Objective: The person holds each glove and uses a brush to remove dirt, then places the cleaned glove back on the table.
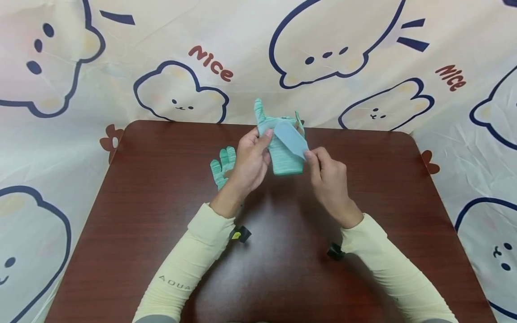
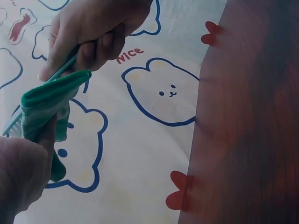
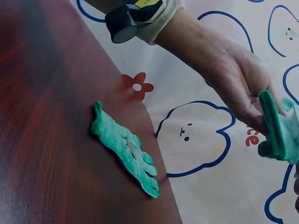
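Note:
My left hand grips a mint-green striped knit glove by its side, thumb on top, above the back part of the table. One glove finger sticks up at the upper left, and its cuff end points down toward me. My right hand pinches the handle of a light-blue brush, whose flat back lies across the glove's face. White bristles show beside the glove in the left wrist view. A second green glove lies flat on the table, partly hidden behind my left hand in the head view.
The dark brown wooden table spreads beneath both arms. A cream curtain with cartoon outlines hangs close behind its back edge and along both sides. Black wrist cameras sit under the sleeves.

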Motion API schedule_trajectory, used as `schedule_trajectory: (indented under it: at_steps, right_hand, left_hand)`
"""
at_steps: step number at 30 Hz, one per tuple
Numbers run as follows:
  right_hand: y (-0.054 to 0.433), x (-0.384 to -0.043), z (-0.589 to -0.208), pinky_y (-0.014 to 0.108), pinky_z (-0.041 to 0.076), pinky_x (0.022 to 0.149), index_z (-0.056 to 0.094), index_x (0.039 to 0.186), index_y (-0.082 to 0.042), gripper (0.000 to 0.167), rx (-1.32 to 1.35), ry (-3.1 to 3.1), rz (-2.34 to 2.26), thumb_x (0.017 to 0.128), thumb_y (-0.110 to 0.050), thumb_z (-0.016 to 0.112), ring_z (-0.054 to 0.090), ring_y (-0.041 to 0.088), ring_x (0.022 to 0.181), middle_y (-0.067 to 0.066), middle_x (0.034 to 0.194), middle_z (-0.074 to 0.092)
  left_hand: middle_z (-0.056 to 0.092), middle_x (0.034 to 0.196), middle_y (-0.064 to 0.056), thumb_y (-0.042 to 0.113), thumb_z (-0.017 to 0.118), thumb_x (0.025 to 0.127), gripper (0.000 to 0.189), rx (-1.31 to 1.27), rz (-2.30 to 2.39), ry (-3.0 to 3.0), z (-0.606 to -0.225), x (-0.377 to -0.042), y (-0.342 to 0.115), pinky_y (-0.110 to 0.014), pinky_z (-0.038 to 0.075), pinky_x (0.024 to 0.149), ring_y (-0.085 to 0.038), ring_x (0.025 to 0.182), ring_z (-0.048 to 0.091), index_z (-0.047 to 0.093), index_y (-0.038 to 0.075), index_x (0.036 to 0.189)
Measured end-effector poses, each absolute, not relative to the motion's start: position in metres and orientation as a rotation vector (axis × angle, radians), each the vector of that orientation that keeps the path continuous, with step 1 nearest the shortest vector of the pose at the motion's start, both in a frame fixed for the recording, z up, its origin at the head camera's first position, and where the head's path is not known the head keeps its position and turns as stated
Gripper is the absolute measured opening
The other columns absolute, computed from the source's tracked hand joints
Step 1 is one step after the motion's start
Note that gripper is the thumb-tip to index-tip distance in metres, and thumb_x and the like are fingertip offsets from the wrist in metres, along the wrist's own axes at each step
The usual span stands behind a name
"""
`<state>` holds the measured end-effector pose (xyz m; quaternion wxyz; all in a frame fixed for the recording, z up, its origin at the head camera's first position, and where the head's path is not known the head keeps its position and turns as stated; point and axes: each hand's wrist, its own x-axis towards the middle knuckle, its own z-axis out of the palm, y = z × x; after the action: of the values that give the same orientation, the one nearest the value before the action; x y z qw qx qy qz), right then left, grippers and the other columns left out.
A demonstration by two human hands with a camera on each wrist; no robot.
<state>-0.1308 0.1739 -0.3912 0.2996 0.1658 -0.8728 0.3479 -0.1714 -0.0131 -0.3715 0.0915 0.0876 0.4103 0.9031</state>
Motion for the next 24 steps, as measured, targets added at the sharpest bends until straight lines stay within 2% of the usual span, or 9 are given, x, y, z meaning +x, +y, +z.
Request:
schedule_trajectory:
  at_steps: [5,12,20,24]
  right_hand:
    - [0.177,-0.131,-0.388,0.018,0.026,0.047,0.064,0.095,0.004,0.016,0.398,-2.328,0.889,0.1,-0.011,0.065,0.038,0.013,0.049,0.008,0.055,0.048]
    - [0.184,-0.129,-0.389,0.015,0.024,0.047,0.064,0.094,0.005,0.017,0.351,-2.342,0.934,0.101,-0.01,0.063,0.036,0.013,0.051,0.007,0.057,0.043]
    - [0.19,-0.13,-0.387,0.015,0.029,0.048,0.062,0.092,0.004,0.018,0.326,-2.296,1.073,0.104,-0.009,0.059,0.04,0.008,0.054,0.009,0.063,0.051]
    - [0.184,-0.127,-0.385,0.016,0.029,0.05,0.061,0.094,0.003,0.026,0.361,-2.309,1.119,0.105,-0.02,0.058,0.04,0.01,0.055,0.008,0.063,0.048]
  left_hand:
    - [0.058,0.134,-0.014,0.014,0.042,0.111,0.039,0.225,2.695,1.205,-0.37,-0.171,-0.017,-0.035,0.052,0.108,-0.02,0.125,0.062,0.044,-0.005,0.145]
    - [0.054,0.144,-0.017,0.015,0.042,0.111,0.042,0.231,2.686,1.204,-0.372,-0.17,-0.021,-0.035,0.052,0.108,-0.026,0.135,0.057,0.042,-0.002,0.148]
    - [0.059,0.121,-0.007,0.015,0.045,0.11,0.034,0.197,2.735,1.178,-0.373,-0.174,-0.022,-0.024,0.055,0.1,-0.012,0.116,0.061,0.048,-0.005,0.138]
    - [0.06,0.123,-0.008,0.012,0.047,0.109,0.034,0.219,2.712,1.166,-0.372,-0.173,-0.018,-0.03,0.056,0.102,-0.014,0.118,0.063,0.048,-0.004,0.14]
